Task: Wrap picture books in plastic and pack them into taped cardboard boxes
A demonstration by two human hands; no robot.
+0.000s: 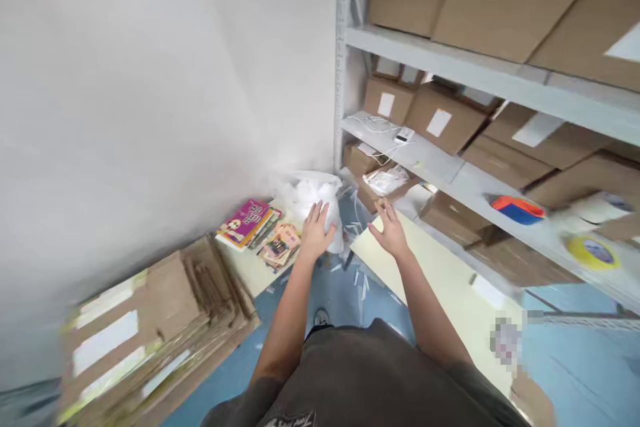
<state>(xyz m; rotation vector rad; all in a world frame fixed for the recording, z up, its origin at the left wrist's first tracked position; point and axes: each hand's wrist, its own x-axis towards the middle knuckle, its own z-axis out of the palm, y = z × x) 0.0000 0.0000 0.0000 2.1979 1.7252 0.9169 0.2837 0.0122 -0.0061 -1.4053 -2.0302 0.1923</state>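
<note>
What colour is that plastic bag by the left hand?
The plastic bag is white; see the head view.

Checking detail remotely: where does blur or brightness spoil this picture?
Head view throughout: left bare hand and right bare hand fairly clear; flat brown cardboard stack, lower left, and round yellow tape roll, right, smeared; white plastic bag bright, with little detail; pixelation masks a patch, lower right.

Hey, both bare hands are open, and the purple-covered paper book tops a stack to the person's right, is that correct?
Not quite: the head view shows the purple-covered paper book topping a stack of paper books to the person's left, not right. The rest holds: the bare left hand and bare right hand are both open.
</note>
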